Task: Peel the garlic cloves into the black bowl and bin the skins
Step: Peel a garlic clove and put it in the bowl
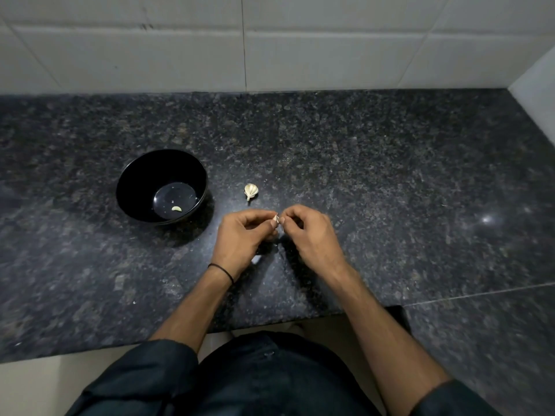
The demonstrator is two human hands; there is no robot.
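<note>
1. Fingers of the left hand (244, 232) curl in, thumb and forefinger pinching a garlic clove (277, 219).
2. Fingertips of the right hand (309, 231) close on the same clove from the other side — both hands meet there.
3. Beyond the fingertips lies a garlic piece (251, 191) on the counter (390, 175).
4. Left of the fingers sits the black bowl (135, 181) — one peeled clove (176, 208) inside.

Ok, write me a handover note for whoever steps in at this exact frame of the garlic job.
Left hand and right hand: both pinch one small garlic clove between them, skin partly on, above the dark speckled granite counter.
Glossy round black bowl: to the left, holding one peeled pale clove.
Remaining papery garlic bulb piece: on the counter beyond the hands.
Done: one clove.
Left: finish this clove, peel the rest, bin skins. No bin is in view.
</note>
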